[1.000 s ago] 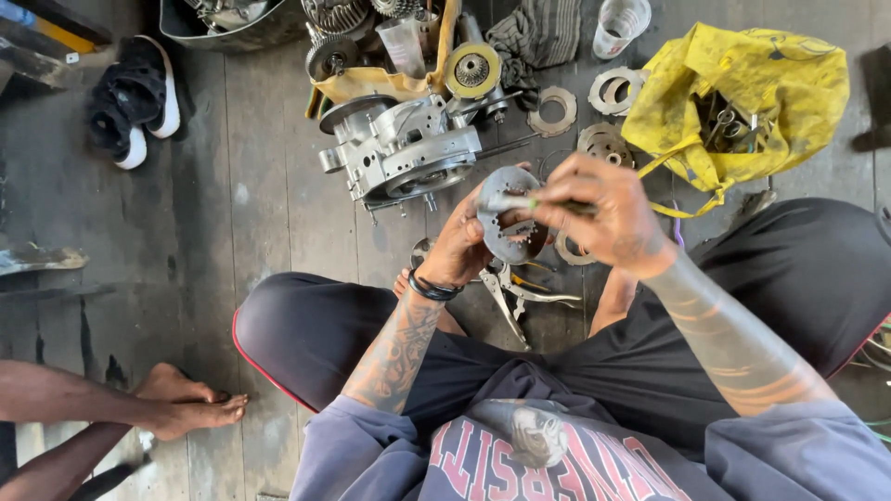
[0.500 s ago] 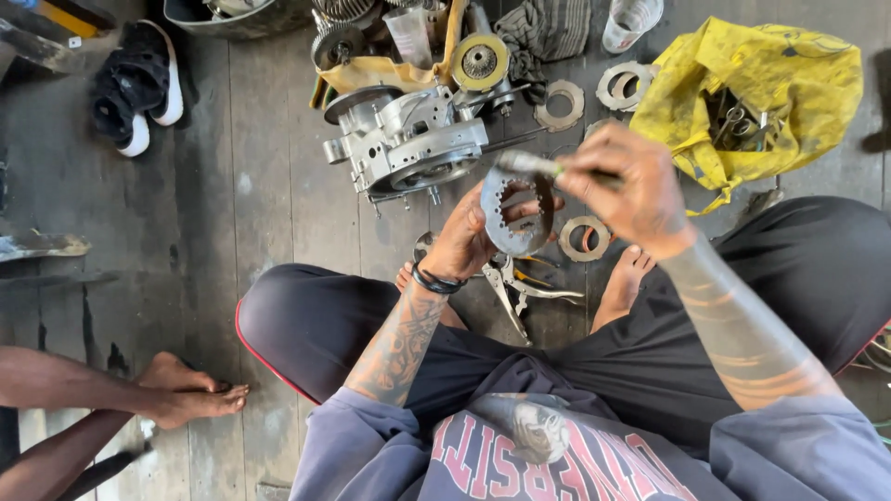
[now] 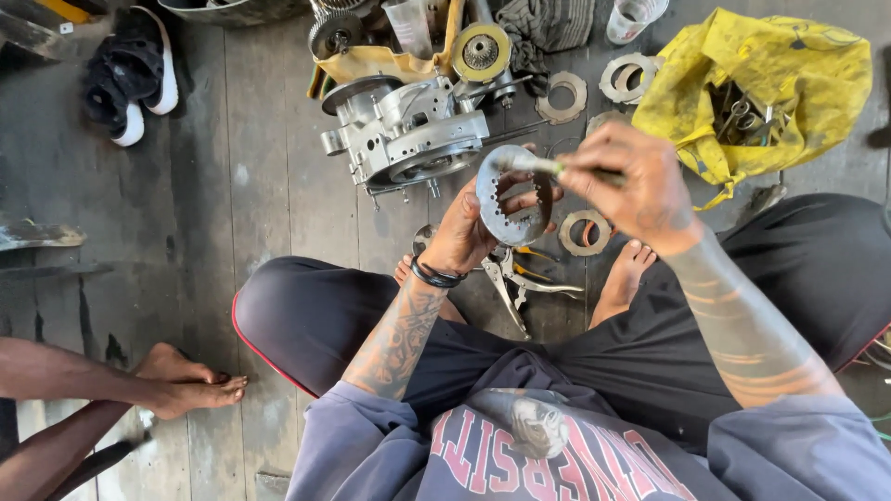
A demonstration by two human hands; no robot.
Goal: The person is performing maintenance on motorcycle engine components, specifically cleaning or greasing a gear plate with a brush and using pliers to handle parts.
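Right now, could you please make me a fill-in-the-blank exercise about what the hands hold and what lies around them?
1. The left hand holds a round toothed metal ____.
2. The right hand points a thin brush at the plate, gripping it with its ____.
3. On the wooden floor, right of the engine case, lies a ____ bag of tools.
4. The pliers lie between the person's bare ____.

Missing words: plate; fingers; yellow; feet

Toothed metal ring and thin tool held up at centre frame

The round grey metal ring (image 3: 509,197), with teeth lining its open middle, is sitting tilted on edge just above the frame's centre, showing its flat face. A slim tool (image 3: 538,166) with a pale shaft and greenish end is lying nearly level across the ring's upper right rim, touching it.
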